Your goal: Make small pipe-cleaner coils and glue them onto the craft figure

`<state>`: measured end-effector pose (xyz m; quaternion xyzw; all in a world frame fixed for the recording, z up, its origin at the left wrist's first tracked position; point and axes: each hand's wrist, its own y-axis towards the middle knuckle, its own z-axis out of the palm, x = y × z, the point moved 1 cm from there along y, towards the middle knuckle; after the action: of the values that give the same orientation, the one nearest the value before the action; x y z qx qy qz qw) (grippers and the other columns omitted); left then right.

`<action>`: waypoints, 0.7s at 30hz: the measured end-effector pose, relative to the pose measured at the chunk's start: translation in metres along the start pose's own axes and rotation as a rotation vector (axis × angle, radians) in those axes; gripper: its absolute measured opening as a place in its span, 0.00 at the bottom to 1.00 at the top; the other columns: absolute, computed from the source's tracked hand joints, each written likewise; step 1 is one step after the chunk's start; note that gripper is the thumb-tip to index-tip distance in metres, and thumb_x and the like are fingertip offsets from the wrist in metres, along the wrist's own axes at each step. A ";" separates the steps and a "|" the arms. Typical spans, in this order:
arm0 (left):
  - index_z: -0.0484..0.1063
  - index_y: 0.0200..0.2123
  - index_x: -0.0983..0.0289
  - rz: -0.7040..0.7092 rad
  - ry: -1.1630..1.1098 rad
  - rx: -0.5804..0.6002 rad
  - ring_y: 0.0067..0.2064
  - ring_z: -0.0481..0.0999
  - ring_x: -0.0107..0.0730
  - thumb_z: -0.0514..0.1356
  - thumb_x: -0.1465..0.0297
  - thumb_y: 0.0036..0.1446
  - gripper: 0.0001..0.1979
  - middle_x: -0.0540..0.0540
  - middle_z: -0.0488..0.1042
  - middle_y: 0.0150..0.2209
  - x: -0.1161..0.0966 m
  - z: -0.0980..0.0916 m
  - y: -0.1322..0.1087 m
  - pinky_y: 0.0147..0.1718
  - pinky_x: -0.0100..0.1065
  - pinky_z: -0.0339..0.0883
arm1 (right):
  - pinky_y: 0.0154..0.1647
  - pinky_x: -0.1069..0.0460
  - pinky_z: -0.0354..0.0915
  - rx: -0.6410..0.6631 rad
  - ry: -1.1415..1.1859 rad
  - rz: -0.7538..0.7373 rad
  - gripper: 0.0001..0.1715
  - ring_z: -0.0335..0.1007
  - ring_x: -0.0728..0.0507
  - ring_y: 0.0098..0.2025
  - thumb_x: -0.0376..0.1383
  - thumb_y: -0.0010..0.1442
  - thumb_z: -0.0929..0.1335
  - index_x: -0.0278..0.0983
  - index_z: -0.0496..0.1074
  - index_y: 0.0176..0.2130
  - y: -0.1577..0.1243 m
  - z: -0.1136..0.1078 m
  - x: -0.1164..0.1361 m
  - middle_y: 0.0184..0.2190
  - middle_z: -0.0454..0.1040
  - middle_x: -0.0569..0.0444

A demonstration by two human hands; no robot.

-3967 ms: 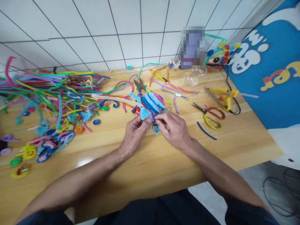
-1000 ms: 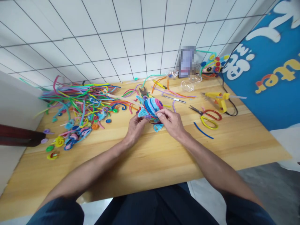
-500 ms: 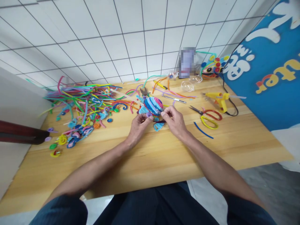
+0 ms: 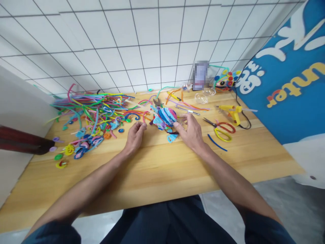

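A striped fish made of blue, pink and light-blue pipe cleaners rests on the wooden table. My right hand pinches its right side between thumb and fingers. To the left of the fish and apart from it is my left hand, its fingers curled together; whatever they may hold is hidden. A light-blue pipe-cleaner fin shows just below the body. Behind the fish, the jaws of a pair of pliers stick out.
Loose pipe cleaners and small coiled pieces cover the left side. On the right lie scissors, a blue pipe cleaner and a yellow glue gun. Clear plastic domes and a phone stand at the back.
My left hand has let go of the fish and moved left, away from it. My right hand stays at the fish's right side. The view has shifted slightly.
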<state>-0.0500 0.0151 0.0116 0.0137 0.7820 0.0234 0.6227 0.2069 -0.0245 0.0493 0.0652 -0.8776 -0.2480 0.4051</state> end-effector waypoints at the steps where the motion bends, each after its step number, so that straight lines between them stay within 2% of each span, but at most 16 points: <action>1: 0.73 0.36 0.62 0.044 0.039 -0.023 0.29 0.66 0.29 0.62 0.56 0.62 0.14 0.49 0.72 0.30 0.000 0.000 0.006 0.31 0.32 0.61 | 0.57 0.38 0.68 0.003 -0.058 -0.042 0.28 0.73 0.33 0.55 0.50 0.62 0.72 0.38 0.69 0.54 -0.001 0.003 0.007 0.52 0.77 0.41; 4: 0.76 0.46 0.62 0.173 0.130 -0.018 0.43 0.75 0.38 0.61 0.59 0.63 0.15 0.57 0.78 0.47 -0.002 0.006 0.021 0.45 0.38 0.69 | 0.64 0.30 0.62 0.061 -0.198 -0.102 0.50 0.65 0.26 0.65 0.49 0.53 0.79 0.35 0.61 0.65 -0.001 0.019 0.025 0.63 0.69 0.32; 6: 0.76 0.49 0.62 0.244 0.173 0.037 0.52 0.75 0.44 0.59 0.59 0.65 0.16 0.60 0.78 0.52 -0.003 0.012 0.027 0.54 0.43 0.68 | 0.66 0.28 0.60 0.089 -0.271 -0.099 0.56 0.61 0.24 0.67 0.48 0.50 0.81 0.34 0.58 0.67 0.000 0.033 0.031 0.66 0.65 0.30; 9: 0.78 0.48 0.61 0.362 0.231 0.132 0.58 0.73 0.47 0.57 0.61 0.67 0.15 0.60 0.79 0.53 -0.003 0.019 0.029 0.61 0.48 0.63 | 0.65 0.27 0.60 0.083 -0.342 -0.061 0.56 0.61 0.23 0.67 0.48 0.51 0.81 0.36 0.58 0.68 0.006 0.047 0.030 0.67 0.63 0.30; 13: 0.79 0.49 0.61 0.490 0.228 0.205 0.58 0.74 0.44 0.53 0.62 0.70 0.17 0.60 0.79 0.53 -0.003 0.020 0.021 0.63 0.48 0.61 | 0.66 0.29 0.61 0.116 -0.319 0.001 0.51 0.62 0.24 0.67 0.45 0.53 0.79 0.36 0.60 0.68 0.018 0.044 0.014 0.66 0.65 0.31; 16: 0.79 0.47 0.60 0.504 0.191 0.190 0.56 0.75 0.43 0.55 0.62 0.70 0.15 0.59 0.80 0.51 -0.002 0.018 0.016 0.62 0.47 0.62 | 0.67 0.33 0.63 0.176 -0.184 0.071 0.50 0.64 0.28 0.67 0.44 0.53 0.78 0.34 0.61 0.67 0.029 0.034 -0.002 0.65 0.67 0.33; 21: 0.78 0.42 0.60 0.471 0.143 0.118 0.51 0.77 0.45 0.59 0.65 0.66 0.09 0.58 0.81 0.45 -0.002 0.015 0.019 0.58 0.47 0.65 | 0.64 0.39 0.67 0.244 0.155 0.208 0.49 0.70 0.35 0.62 0.45 0.47 0.78 0.38 0.64 0.63 0.049 0.022 -0.020 0.63 0.70 0.40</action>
<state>-0.0347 0.0347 0.0107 0.2303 0.7991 0.1231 0.5414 0.2082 0.0333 0.0473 0.0416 -0.8693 -0.0904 0.4842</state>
